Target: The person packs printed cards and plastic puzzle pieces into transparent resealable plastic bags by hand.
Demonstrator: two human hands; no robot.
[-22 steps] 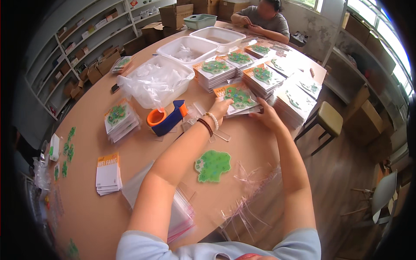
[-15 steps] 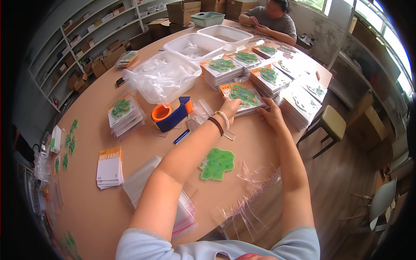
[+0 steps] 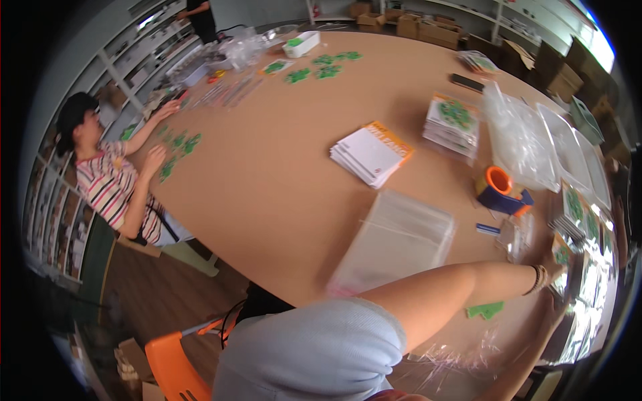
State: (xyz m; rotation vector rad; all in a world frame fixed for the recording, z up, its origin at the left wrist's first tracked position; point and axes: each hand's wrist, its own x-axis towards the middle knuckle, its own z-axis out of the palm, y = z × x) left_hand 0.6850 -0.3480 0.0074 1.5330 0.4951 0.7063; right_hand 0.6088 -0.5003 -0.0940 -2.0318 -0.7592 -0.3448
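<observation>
Left arm extended toward the right, elbow slightly bent; left hand [image 3: 554, 273] at the card packet [image 3: 561, 251], beside the glossy stacks [image 3: 588, 277] at the right. Right forearm angled upward from the lower edge, right hand [image 3: 559, 313] next to those stacks. Fingers of both hands: small and blurred — cannot tell whether clamped or apart. Green cutout [image 3: 485, 311] partly under the left forearm. Tabletop [image 3: 267, 167] runs broad between white-and-orange cards [image 3: 372, 154] and the co-worker — its near edge meets the clear bags [image 3: 401, 234].
</observation>
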